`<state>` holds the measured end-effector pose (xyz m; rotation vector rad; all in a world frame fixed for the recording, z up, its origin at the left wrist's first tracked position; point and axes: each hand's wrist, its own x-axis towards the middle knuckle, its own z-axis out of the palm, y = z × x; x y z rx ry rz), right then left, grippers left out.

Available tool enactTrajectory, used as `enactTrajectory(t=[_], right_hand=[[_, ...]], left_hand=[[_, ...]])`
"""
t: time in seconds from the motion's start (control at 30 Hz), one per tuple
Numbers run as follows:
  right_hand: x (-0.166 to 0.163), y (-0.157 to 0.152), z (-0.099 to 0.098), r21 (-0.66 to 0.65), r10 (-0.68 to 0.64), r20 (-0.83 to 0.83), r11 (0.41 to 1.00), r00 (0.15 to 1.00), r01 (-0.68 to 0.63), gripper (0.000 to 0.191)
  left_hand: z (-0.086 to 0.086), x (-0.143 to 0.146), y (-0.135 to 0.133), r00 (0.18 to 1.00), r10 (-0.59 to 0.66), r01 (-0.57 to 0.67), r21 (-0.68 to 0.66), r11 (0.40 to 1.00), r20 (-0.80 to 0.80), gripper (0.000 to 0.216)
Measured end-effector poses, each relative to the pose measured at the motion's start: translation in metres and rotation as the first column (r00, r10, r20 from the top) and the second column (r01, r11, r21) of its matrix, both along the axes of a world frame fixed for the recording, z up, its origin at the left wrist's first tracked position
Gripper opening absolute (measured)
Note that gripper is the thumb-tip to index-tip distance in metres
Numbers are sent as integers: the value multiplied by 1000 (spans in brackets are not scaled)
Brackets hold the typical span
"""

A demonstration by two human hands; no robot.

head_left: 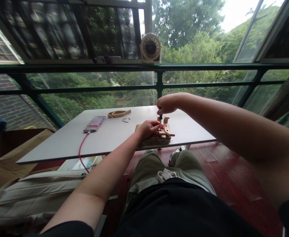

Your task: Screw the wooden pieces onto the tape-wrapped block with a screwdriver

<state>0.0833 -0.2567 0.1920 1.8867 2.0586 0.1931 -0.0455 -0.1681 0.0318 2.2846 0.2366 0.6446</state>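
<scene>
My right hand [168, 102] is closed around the black handle of a screwdriver [161, 117], which stands upright with its shaft pointing down. Close below it, my left hand [148, 128] has its fingers pressed on small light-wood pieces [162, 132] by the screwdriver's lower end. The tip itself is hidden by the fingers. A light-wood part with holes [167, 126] sticks up just right of the left hand. Under these pieces lies a thick block [155, 142] at the table's near edge.
On the white table [193, 131] lie a curved wooden part [119, 114], several small screws or nails [126, 121] and a blurred device [95, 124] with a red cable [80, 148]. A bag [35, 194] and a cardboard box [15, 148] are at left. A fan [151, 48] stands beyond the railing.
</scene>
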Motion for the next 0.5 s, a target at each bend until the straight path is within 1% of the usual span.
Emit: enactTrajectory(t=[0.2,0.33,0.5], right_hand=[[0,3,-3,60,-1,-30,998,1000,3,55],[1,3,-4,40,-26,-94,999,995,30,54],[5,4,-6,26,-75,-129,997,989,79,55]], left_hand=[[2,-1,-1,1000,-1,1,32,999,6,36],[2,-2,-4,1000,-7,7,56,998,15,35],[3,-4,-5,1000,17,-17,12,1000,19,31]])
